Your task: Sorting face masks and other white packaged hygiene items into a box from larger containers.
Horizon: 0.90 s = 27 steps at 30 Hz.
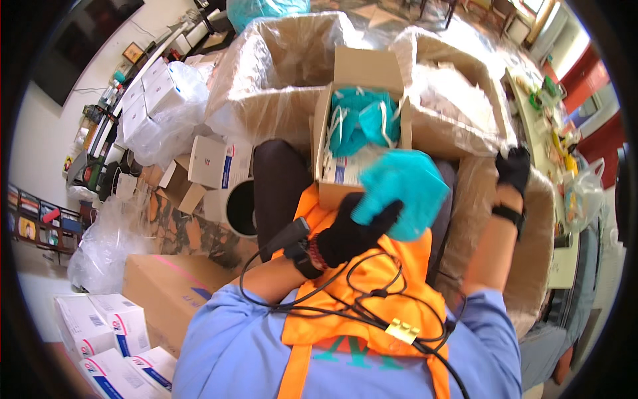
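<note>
My left hand [351,233], in a black glove, grips a stack of teal face masks [404,189] just above my lap. Right behind it, a small open cardboard box [364,70] rests on my knees and holds more teal masks [362,120] with white ear loops. My right hand [513,167], also black-gloved with a dark wristband, reaches out to the right and rests on a plastic-lined carton [531,266]; whether it grips anything I cannot tell. I wear an orange vest over a blue shirt, with black cables across it.
Two large plastic-lined cartons [286,63] [458,100] stand beyond the small box. White retail boxes [100,326] and a brown carton [169,286] lie at lower left. More white boxes in plastic [163,93] and a round white bin [238,207] sit left. A cluttered table [551,120] runs along the right.
</note>
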Tool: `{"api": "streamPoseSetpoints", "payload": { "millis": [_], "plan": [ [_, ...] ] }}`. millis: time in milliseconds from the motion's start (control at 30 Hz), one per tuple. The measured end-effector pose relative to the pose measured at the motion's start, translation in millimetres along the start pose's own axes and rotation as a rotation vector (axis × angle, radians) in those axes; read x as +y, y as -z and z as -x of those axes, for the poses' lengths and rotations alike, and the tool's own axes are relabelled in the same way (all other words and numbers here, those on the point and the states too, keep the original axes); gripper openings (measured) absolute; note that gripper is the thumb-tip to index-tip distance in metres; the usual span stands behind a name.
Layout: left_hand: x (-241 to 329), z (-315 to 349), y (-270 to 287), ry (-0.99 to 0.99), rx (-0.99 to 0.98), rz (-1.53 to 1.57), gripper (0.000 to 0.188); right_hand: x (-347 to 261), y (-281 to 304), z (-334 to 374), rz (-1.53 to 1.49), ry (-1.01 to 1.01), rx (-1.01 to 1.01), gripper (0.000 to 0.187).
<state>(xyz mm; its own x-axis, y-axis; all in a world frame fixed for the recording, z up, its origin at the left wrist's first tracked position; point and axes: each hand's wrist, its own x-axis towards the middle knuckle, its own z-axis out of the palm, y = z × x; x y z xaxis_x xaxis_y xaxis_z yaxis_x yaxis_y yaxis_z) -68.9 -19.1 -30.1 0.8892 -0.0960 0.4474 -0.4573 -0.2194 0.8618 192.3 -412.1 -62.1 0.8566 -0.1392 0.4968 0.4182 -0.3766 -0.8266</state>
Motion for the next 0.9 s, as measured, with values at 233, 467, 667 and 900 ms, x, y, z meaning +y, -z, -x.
{"api": "streamPoseSetpoints", "payload": {
  "millis": [233, 467, 667, 900],
  "plan": [
    [-90.3, -142.1, 124.1, 0.287, 0.611, 0.418, 0.020, -88.5, -38.1, 54.0, -0.966, -0.406, -0.141, 0.028],
    [-200.8, -204.9, 226.9, 0.819, 0.311, 0.163, 0.043, -155.8, -115.7, 93.7, -0.976, -0.795, -0.154, 0.032],
    [-223.4, -203.1, 213.6, 0.654, 0.282, 0.093, 0.041, -136.8, -116.1, 99.0, -1.145, -0.796, -0.241, 0.029],
    [-236.8, -203.8, 236.1, 0.675, 0.540, 0.407, 0.032, -165.8, -124.2, 115.2, -0.872, -0.874, -0.182, 0.022]
  ]
}}
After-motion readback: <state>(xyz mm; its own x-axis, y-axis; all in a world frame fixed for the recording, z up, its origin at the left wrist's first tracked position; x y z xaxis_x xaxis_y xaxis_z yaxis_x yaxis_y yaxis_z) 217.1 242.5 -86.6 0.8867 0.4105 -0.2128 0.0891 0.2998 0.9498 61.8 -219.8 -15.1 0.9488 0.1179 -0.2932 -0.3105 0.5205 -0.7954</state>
